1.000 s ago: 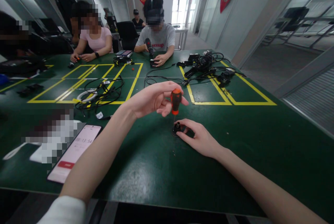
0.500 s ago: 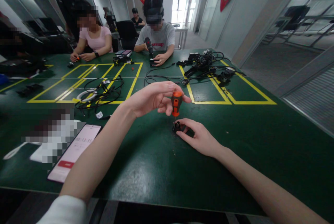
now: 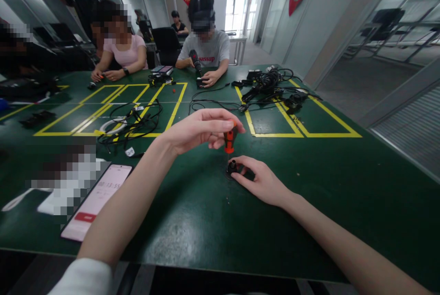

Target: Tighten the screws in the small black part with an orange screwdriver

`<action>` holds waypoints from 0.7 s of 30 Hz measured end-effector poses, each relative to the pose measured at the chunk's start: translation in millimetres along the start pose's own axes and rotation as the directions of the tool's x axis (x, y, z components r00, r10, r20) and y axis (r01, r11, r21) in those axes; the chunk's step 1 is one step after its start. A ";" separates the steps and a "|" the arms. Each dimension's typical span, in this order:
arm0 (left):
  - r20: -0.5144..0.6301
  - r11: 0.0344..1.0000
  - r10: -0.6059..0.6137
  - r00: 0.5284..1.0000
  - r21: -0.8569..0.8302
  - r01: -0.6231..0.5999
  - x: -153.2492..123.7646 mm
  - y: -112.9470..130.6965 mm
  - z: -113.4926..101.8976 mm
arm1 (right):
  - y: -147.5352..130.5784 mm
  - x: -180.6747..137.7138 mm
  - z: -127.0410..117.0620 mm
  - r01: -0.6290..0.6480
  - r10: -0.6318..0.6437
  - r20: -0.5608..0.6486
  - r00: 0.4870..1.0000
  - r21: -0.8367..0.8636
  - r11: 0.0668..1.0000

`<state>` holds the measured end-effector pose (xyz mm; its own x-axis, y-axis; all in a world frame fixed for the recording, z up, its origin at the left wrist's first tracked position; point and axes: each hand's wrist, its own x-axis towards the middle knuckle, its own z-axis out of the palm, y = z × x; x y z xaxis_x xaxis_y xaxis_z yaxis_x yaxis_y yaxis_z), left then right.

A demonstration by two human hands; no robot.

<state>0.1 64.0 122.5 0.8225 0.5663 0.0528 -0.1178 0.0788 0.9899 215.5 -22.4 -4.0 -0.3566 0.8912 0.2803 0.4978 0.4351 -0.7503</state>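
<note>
My left hand (image 3: 209, 127) is closed round the handle of a stubby orange-and-black screwdriver (image 3: 229, 142). The screwdriver stands nearly upright, its thin shaft pointing down at a small black round part (image 3: 231, 171) on the green table. My right hand (image 3: 259, 178) pinches that part from the right between thumb and fingers. A short black stub sticks up from the part. Whether the screwdriver's tip sits in a screw is too small to tell.
A phone (image 3: 98, 198) showing a timer lies on the green table (image 3: 192, 240) by my left forearm. Coiled black cables (image 3: 151, 120) lie beyond it, and a cable heap (image 3: 268, 84) sits far right. Across the table a person (image 3: 208, 49) in grey holds a power screwdriver (image 3: 195, 62).
My left thumb has come down against the screwdriver handle, and the fingers have closed round its top. The handle leans slightly differently. My right hand keeps its pinch on the black part.
</note>
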 end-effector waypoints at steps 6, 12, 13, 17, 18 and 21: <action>-0.008 0.999 -0.014 1.000 -0.045 0.014 2.6 -1.8 -2.4 | -0.3 0.2 -0.2 0.002 -0.001 -0.007 1.000 0.016 1.000; -0.087 0.999 -0.028 0.996 -0.043 0.025 -0.1 2.1 2.4 | 0.1 0.0 -0.4 -0.007 0.007 0.006 1.000 -0.008 1.000; -0.089 0.999 -0.033 0.995 -0.037 0.030 -0.5 2.6 3.0 | 0.4 0.0 -0.3 -0.007 0.007 0.008 1.000 -0.006 1.000; -0.056 1.000 -0.026 0.998 -0.012 0.026 -0.1 3.0 3.2 | 1.5 0.0 0.2 0.001 -0.001 0.005 1.000 0.004 1.000; -0.033 1.000 -0.017 0.999 -0.017 0.017 0.5 2.8 2.8 | 1.7 0.0 0.3 0.003 -0.003 0.005 1.000 0.008 1.000; 0.018 0.998 -0.020 1.000 -0.060 0.021 2.6 2.1 1.2 | 1.8 -0.1 0.5 0.006 -0.006 0.006 1.000 0.019 1.000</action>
<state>2.7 64.6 124.8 0.8346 0.5497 0.0357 -0.1339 0.1396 0.9811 216.1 -21.8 -5.6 -0.3644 0.8877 0.2814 0.4805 0.4381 -0.7597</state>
